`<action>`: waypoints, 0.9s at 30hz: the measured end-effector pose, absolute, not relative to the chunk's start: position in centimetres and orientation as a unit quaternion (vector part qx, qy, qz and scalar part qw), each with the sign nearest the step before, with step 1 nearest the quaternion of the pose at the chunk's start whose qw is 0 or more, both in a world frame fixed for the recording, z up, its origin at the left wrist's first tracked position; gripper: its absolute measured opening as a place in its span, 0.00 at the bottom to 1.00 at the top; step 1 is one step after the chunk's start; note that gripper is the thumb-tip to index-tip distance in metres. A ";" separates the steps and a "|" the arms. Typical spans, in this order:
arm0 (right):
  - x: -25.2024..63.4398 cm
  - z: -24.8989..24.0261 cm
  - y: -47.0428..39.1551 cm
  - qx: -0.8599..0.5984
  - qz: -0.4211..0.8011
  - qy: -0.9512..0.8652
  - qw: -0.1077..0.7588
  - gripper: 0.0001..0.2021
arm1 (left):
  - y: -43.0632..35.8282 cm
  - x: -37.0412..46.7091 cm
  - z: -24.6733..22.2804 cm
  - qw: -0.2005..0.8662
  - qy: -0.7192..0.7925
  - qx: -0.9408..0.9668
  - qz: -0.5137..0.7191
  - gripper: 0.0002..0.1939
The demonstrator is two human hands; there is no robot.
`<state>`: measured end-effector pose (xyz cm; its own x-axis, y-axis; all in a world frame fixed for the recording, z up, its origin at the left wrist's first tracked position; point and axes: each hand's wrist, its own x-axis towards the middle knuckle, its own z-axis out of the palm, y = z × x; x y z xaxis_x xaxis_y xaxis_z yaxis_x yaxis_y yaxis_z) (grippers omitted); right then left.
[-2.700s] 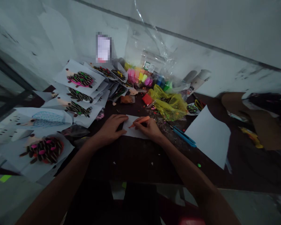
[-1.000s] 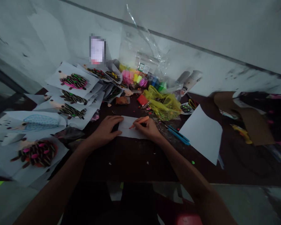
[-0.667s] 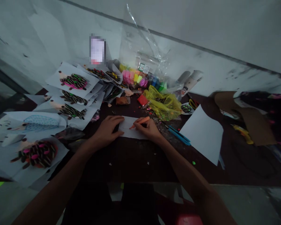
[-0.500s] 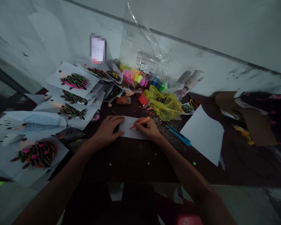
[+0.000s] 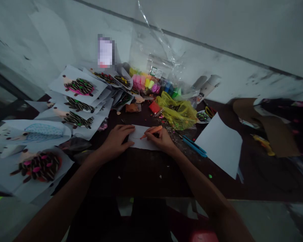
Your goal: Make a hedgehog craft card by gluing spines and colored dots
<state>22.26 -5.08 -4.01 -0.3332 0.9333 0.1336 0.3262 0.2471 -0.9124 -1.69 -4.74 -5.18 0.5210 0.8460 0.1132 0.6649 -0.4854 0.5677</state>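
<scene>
At the near part of the dark surface (image 5: 141,174), we are keeping a small white sheet (image 5: 145,144) under both hands. With our left hand (image 5: 117,137), we are resting spread, open fingers on its left edge; with our right hand (image 5: 165,139), we are gripping an orange marker (image 5: 155,129) in closed fingers, its tip meeting the paper. A thin orange line (image 5: 135,138) is now showing left of the tip, where we were making out none at first, so we are leaving visible colour. Beside our right hand, a blue-handled tool (image 5: 195,147) is lying near a larger sheet (image 5: 223,144). Farther back, a crumpled yellow bag (image 5: 183,116) is sitting before colourful pieces (image 5: 141,81) in clear plastic.
</scene>
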 end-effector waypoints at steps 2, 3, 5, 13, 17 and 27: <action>22.2 -4.1 -5.1 -0.446 0.417 -0.701 0.367 0.16 | -4.8 -1.7 -5.2 0.236 0.449 0.839 0.195 0.27; 22.2 -4.1 -5.1 -0.447 0.417 -0.701 0.367 0.16 | -4.8 -1.7 -5.1 0.237 0.449 0.839 0.195 0.27; 22.2 -4.1 -5.1 -0.453 0.414 -0.699 0.368 0.16 | -4.8 -1.6 -5.0 0.239 0.451 0.838 0.192 0.27; 22.4 -4.4 -4.9 -0.457 0.403 -0.701 0.370 0.16 | -4.8 -1.6 -5.0 0.239 0.457 0.838 0.181 0.27; 22.5 -4.5 -4.8 -0.462 0.400 -0.702 0.365 0.17 | -4.8 -1.6 -5.1 0.236 0.454 0.839 0.185 0.27; 22.2 -4.3 -5.0 -0.458 0.429 -0.680 0.380 0.19 | -4.7 -1.7 -5.3 0.231 0.453 0.839 0.194 0.27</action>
